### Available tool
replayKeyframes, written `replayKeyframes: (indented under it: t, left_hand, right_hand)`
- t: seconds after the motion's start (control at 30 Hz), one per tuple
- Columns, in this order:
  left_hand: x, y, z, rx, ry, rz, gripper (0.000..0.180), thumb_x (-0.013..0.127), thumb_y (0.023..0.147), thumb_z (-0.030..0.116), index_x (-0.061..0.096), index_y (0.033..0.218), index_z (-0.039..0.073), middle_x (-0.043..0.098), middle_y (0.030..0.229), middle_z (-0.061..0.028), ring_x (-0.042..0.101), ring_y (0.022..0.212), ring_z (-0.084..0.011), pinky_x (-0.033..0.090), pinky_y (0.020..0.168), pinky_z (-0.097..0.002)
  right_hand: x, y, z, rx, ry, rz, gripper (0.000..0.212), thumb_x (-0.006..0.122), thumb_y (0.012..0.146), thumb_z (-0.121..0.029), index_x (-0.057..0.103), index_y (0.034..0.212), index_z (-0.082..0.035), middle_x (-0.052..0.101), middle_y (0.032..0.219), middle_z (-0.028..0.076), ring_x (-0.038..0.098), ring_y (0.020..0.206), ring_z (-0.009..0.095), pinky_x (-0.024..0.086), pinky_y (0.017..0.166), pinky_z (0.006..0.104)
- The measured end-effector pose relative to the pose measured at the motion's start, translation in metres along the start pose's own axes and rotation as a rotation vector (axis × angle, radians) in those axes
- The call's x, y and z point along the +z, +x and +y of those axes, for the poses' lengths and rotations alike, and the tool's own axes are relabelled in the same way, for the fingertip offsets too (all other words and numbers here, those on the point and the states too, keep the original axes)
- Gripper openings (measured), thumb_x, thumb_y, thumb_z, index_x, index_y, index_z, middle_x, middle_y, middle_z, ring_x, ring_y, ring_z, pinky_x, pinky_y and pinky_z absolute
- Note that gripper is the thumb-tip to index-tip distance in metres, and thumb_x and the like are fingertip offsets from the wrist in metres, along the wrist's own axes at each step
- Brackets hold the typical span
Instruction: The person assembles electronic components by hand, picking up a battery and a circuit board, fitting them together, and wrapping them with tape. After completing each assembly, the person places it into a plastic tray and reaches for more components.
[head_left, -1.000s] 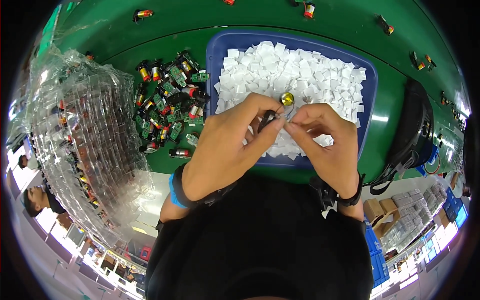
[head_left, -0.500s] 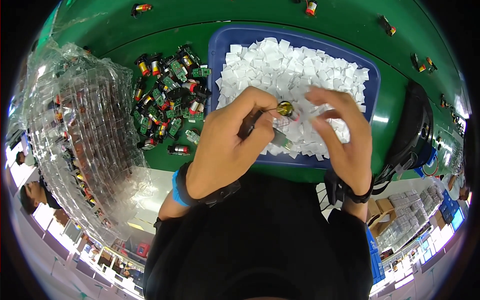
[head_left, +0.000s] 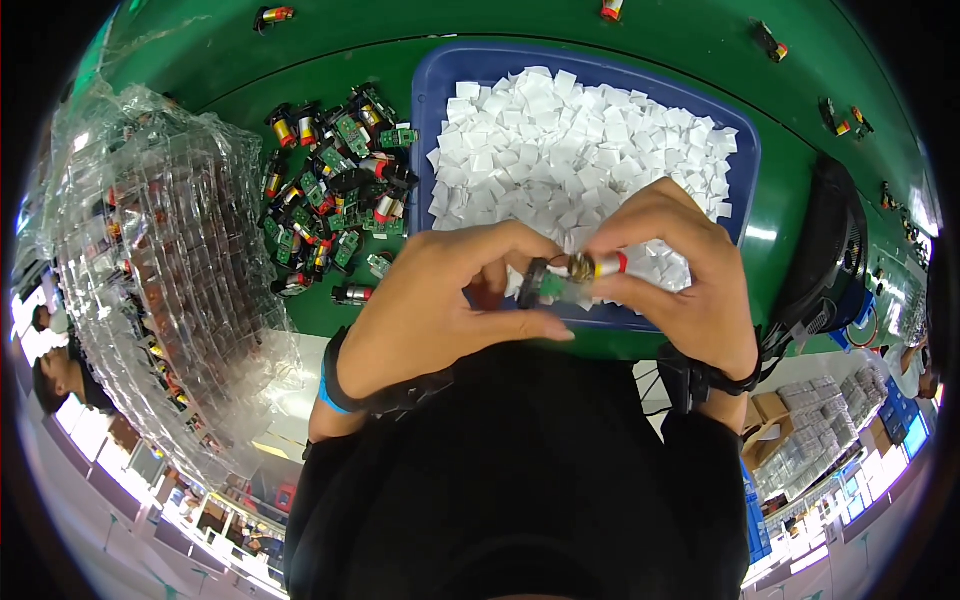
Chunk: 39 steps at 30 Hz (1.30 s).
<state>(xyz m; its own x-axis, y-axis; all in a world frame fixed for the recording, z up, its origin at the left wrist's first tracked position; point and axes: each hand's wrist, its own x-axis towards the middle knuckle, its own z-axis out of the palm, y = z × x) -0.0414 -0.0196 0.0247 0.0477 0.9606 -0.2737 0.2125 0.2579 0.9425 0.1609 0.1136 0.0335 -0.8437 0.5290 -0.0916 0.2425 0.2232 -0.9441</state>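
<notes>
A small circuit-board assembly (head_left: pixel 550 285) hangs over the near side of a blue tray (head_left: pixel 432 75). It has a green board, a black part, and a cylinder banded red, yellow and white. My right hand (head_left: pixel 690 275) pinches it at the cylinder between thumb and forefinger. Around its other end my left hand (head_left: pixel 440 290) is spread, the thumb below and the forefinger above; whether a left fingertip touches it I cannot tell. Under both hands, many loose white paper-like squares (head_left: pixel 560 130) fill the tray.
Left of the tray, similar assemblies (head_left: pixel 340 185) lie heaped on the green table (head_left: pixel 350 60). Further left stands a stack of clear plastic trays (head_left: pixel 170 270) in film. A black bag-like item (head_left: pixel 825 250) lies at the right. Single assemblies (head_left: pixel 770 42) sit along the far side.
My right hand has closed on the cylinder end, having been apart from it. My left thumb and forefinger have spread from their pinch. The assembly has moved slightly toward me and turned.
</notes>
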Motion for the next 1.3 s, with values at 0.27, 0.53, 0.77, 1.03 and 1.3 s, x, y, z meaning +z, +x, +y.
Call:
replayKeyframes:
  t: [0.27,0.53,0.77,1.03,1.3]
  left_hand:
    - [-0.001,-0.006,0.007,0.067,0.206,0.158,0.049,0.091,0.064,0.03,0.069,0.102,0.008,0.063,0.069,-0.004,0.055,0.053,-0.0152,0.043,0.049,-0.028]
    - [-0.011,-0.004,0.008,0.009,-0.309,0.022,0.044,0.088,0.074,0.018,0.069,0.111,0.005,0.065,0.083,-0.0043,0.06,0.062,-0.0107,0.052,0.054,-0.0239]
    - [-0.009,0.006,0.017,-0.276,-0.871,-0.049,0.033,0.058,0.094,-0.001,0.056,0.126,-0.006,0.066,0.1,-0.0123,0.066,0.078,-0.0135,0.062,0.066,-0.0297]
    - [0.0,0.004,0.01,-0.292,-0.775,-0.028,0.037,0.058,0.092,-0.006,0.054,0.129,-0.005,0.063,0.106,-0.0112,0.066,0.083,-0.0144,0.063,0.074,-0.0304]
    - [0.01,0.004,0.01,-0.174,-0.449,0.036,0.038,0.063,0.089,-0.008,0.055,0.126,-0.005,0.063,0.11,-0.0108,0.067,0.093,-0.0153,0.063,0.075,-0.0284]
  right_hand:
    - [-0.006,0.014,-0.012,-0.105,-0.07,-0.312,0.029,0.082,0.073,-0.009,0.067,0.096,-0.001,0.071,0.093,0.008,0.061,0.091,0.024,0.05,0.08,0.0358]
    - [0.012,-0.002,-0.018,-0.392,-0.048,-0.006,0.027,0.082,0.074,-0.006,0.066,0.095,0.001,0.074,0.094,0.018,0.063,0.105,0.033,0.056,0.079,0.0383]
    - [0.017,-0.004,-0.019,-0.507,-0.437,0.089,0.032,0.083,0.069,0.001,0.063,0.093,0.004,0.074,0.091,0.021,0.07,0.098,0.034,0.061,0.071,0.0331]
    - [0.033,-0.006,-0.014,-0.409,-0.38,0.301,0.024,0.08,0.071,0.007,0.065,0.088,0.005,0.074,0.09,0.022,0.072,0.091,0.033,0.061,0.072,0.0345]
    - [0.033,-0.006,-0.01,-0.25,-0.375,0.324,0.024,0.077,0.065,0.007,0.073,0.088,-0.001,0.076,0.098,0.01,0.069,0.099,0.024,0.06,0.077,0.0318]
